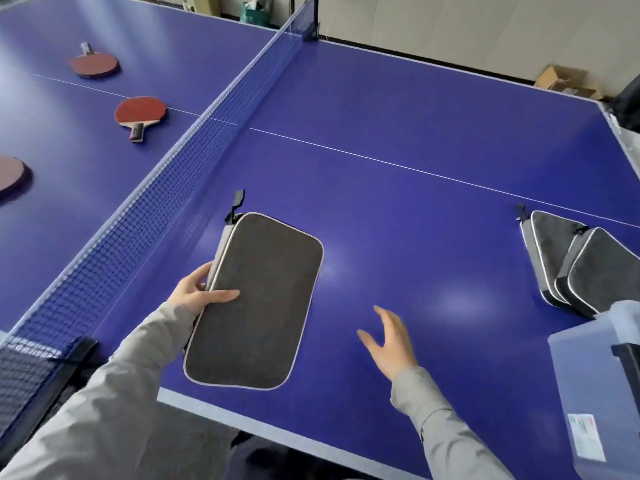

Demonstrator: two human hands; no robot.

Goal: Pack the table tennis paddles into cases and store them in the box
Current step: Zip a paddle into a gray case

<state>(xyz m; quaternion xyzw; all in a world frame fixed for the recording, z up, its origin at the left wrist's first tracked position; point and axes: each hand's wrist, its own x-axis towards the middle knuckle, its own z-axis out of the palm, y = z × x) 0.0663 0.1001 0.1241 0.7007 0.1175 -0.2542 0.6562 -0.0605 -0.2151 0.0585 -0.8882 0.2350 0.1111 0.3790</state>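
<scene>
My left hand (199,289) grips the left edge of a dark grey paddle case (256,303), thumb on top, holding it over the near part of the blue table (398,209). Its zipper pull sticks up at the far corner. My right hand (389,339) hovers open to the right of the case, holding nothing. Three red paddles lie beyond the net: one far (94,63), one nearer (139,114), one cut off by the left edge (10,174). Two more grey cases (575,261) lie stacked at the right. A clear plastic box (599,386) stands at the near right corner.
The net (180,174) runs diagonally across the table between me and the paddles, with its clamp (45,362) at the near edge. Cardboard boxes (568,83) sit on the floor beyond the far right corner.
</scene>
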